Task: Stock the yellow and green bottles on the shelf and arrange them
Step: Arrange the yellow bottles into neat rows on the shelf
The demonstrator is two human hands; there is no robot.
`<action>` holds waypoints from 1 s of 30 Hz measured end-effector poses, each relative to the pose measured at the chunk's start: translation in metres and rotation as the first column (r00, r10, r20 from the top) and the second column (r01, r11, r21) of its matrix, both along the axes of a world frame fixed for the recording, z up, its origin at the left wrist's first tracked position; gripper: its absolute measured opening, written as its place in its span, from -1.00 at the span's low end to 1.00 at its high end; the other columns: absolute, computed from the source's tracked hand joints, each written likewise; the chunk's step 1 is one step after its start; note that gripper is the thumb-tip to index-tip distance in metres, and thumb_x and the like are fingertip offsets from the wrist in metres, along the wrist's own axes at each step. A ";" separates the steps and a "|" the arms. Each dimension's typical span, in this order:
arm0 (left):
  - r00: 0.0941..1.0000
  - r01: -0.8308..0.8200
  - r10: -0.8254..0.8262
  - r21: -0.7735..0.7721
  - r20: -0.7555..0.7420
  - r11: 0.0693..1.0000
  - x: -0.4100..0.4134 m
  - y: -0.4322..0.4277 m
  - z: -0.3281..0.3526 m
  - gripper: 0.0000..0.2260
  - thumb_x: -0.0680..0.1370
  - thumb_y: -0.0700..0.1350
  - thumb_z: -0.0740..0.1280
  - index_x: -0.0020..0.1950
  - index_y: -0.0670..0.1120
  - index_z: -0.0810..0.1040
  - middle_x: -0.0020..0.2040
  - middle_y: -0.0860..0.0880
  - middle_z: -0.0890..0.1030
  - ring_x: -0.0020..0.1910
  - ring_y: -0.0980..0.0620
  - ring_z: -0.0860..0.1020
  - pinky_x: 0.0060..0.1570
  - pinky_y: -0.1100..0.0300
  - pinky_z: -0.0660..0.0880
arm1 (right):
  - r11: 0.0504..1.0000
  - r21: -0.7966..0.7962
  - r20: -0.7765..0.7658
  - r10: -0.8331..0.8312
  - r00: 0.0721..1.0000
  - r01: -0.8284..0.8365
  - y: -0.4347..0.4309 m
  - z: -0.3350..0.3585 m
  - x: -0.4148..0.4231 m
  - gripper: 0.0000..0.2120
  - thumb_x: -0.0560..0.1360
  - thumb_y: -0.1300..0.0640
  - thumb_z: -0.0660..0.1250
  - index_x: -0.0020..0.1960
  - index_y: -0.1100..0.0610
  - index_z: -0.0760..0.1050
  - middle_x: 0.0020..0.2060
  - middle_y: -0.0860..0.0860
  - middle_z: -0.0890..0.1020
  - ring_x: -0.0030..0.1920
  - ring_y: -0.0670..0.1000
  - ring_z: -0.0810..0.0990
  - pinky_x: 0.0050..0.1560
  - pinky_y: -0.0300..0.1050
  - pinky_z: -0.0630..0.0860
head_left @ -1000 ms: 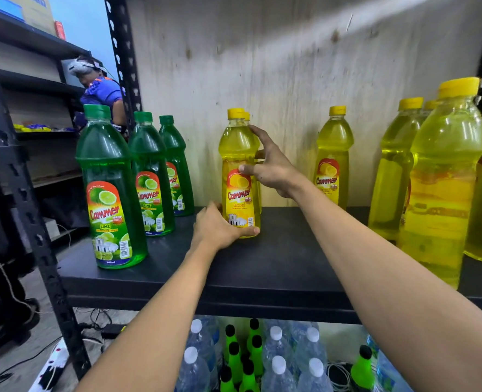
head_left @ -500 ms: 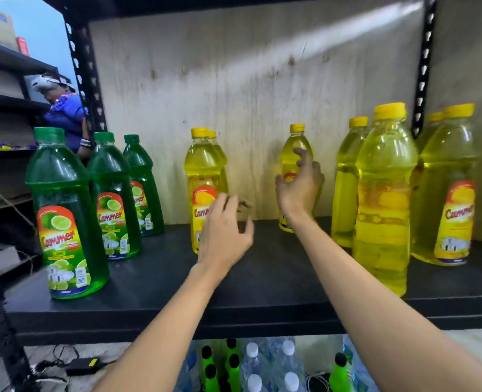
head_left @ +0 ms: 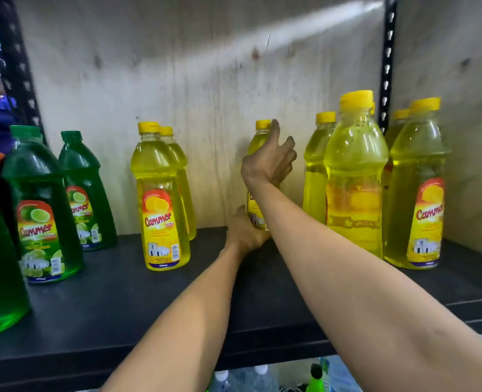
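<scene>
Showing item in hand: lone yellow bottle (head_left: 253, 207), upright at the back of the black shelf (head_left: 149, 301), close to the wooden back board (head_left: 191, 80).

Left hand (head_left: 244, 232): wraps the base from 7 o'clock; its fingers pass round the far side, hidden.
Right hand (head_left: 266, 162): closes on the shoulder below the cap, fingers (head_left: 290, 144) curled round the 3 o'clock side. How firm the hold is cannot be told.

Change: the view a second back has both hands on the front bottle of the yellow pair (head_left: 162, 210); half a second back they are in the air, holding nothing; now both are on the lone bottle. The pair stands released, upright, label forward. Judgement: the pair is settled and the arranging passes to the lone bottle, probably to be drawn into line or turned label-out.

Neighbours, from the held bottle:
- yellow pair at 9 o'clock, well apart
- green bottles (head_left: 40, 210) further out at 9 o'clock
- yellow group (head_left: 355, 176) at 3 o'clock, near, its closest bottle just beside the right fingers

Room: bare shelf runs toward 6 o'clock up to the front edge (head_left: 120, 355), crossed by both forearms. The widest gap lies at 9 o'clock. At 3 o'clock it is tight, and the knuckles could knock the nearest bottle. The back board closes 12 o'clock. No lip shows on the front edge, so a bottle drawn too far would likely go over.
</scene>
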State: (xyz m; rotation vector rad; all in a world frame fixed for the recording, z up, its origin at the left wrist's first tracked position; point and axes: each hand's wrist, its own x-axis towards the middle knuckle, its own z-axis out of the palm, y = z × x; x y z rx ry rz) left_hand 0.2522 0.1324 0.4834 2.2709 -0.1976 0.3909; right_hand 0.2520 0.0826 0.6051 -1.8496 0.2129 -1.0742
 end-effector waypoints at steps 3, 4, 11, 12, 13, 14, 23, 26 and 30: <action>0.999 0.044 -0.043 -0.082 0.015 0.996 0.006 0.000 0.000 -0.45 0.39 0.07 0.53 0.28 -0.09 0.44 0.05 0.05 0.55 -0.01 0.07 0.53 -0.08 0.30 0.40 | 0.997 -0.026 -0.043 0.078 0.996 -0.080 -0.004 0.005 0.005 -0.28 0.48 0.26 0.35 0.53 -0.11 0.16 0.41 0.14 0.30 0.36 0.24 0.34 0.34 0.10 0.36; 0.999 0.038 -0.035 -0.092 0.028 0.995 0.007 0.002 -0.001 -0.45 0.39 0.02 0.54 0.28 -0.11 0.43 0.06 0.02 0.56 -0.01 0.04 0.55 -0.08 0.27 0.43 | 0.994 -0.016 -0.056 0.105 0.993 -0.106 -0.006 0.006 0.006 -0.27 0.49 0.25 0.35 0.55 -0.11 0.13 0.39 0.14 0.33 0.35 0.23 0.36 0.33 0.10 0.38; 0.999 0.048 -0.044 -0.146 0.033 0.988 0.006 0.003 -0.001 -0.44 0.36 -0.09 0.58 0.28 -0.13 0.43 0.10 -0.05 0.59 0.05 -0.01 0.56 0.02 0.14 0.49 | 0.986 0.011 -0.019 0.165 0.986 -0.165 -0.016 0.004 -0.003 -0.25 0.41 0.23 0.49 0.52 -0.01 0.28 0.27 0.11 0.55 0.30 0.20 0.50 0.17 0.01 0.51; 0.999 0.037 -0.032 -0.145 0.039 0.989 0.005 0.004 -0.001 -0.44 0.35 -0.07 0.59 0.25 -0.11 0.43 0.09 -0.03 0.60 0.06 -0.01 0.58 0.02 0.13 0.50 | 0.986 0.017 -0.013 0.168 0.986 -0.168 -0.016 0.004 -0.006 -0.25 0.40 0.23 0.51 0.51 0.00 0.29 0.27 0.10 0.56 0.29 0.19 0.51 0.19 0.01 0.51; 0.999 0.029 -0.023 -0.148 0.045 0.989 0.003 0.004 -0.001 -0.46 0.35 -0.05 0.59 0.22 -0.09 0.43 0.07 0.00 0.60 0.05 0.00 0.59 0.00 0.14 0.50 | 0.984 0.022 -0.008 0.175 0.985 -0.175 -0.017 0.005 -0.009 -0.24 0.39 0.23 0.52 0.51 0.01 0.31 0.27 0.11 0.57 0.29 0.19 0.51 0.21 0.01 0.50; 0.999 0.018 -0.012 -0.142 0.043 0.990 -0.001 0.005 0.000 -0.46 0.34 -0.02 0.60 0.20 -0.06 0.43 0.05 0.03 0.59 0.04 0.02 0.59 -0.02 0.15 0.49 | 0.983 0.024 -0.005 0.184 0.983 -0.184 -0.017 0.006 -0.012 -0.23 0.37 0.23 0.54 0.51 0.01 0.32 0.27 0.11 0.57 0.29 0.19 0.52 0.23 0.01 0.51; 0.978 -0.199 0.203 -0.090 0.037 0.976 -0.081 0.015 0.005 -0.27 0.23 0.17 0.63 0.29 -0.03 0.45 0.19 -0.04 0.62 0.20 -0.08 0.58 0.15 0.05 0.52 | 0.958 -0.032 0.034 0.285 0.958 -0.284 -0.022 0.006 -0.087 -0.21 0.31 0.14 0.62 0.47 0.02 0.39 0.28 0.08 0.60 0.28 0.15 0.54 0.24 -0.02 0.46; 0.969 -0.231 0.236 -0.080 0.070 0.970 -0.118 0.020 0.006 -0.28 0.21 0.21 0.63 0.24 -0.03 0.48 0.15 -0.03 0.65 0.16 -0.07 0.61 0.17 0.02 0.55 | 0.947 -0.057 0.016 0.319 0.948 -0.317 -0.024 0.010 -0.116 -0.22 0.30 0.10 0.62 0.45 0.02 0.41 0.24 0.08 0.62 0.27 0.14 0.55 0.23 -0.05 0.46; 0.958 -0.259 0.267 -0.079 0.109 0.963 -0.161 0.034 0.006 -0.36 0.23 0.18 0.63 0.18 -0.02 0.49 0.07 0.01 0.67 0.07 -0.01 0.64 0.07 0.13 0.55 | 0.924 -0.062 0.004 0.378 0.926 -0.377 -0.021 0.013 -0.145 -0.20 0.27 0.07 0.64 0.45 0.02 0.41 0.23 0.09 0.63 0.23 0.12 0.58 0.17 -0.11 0.48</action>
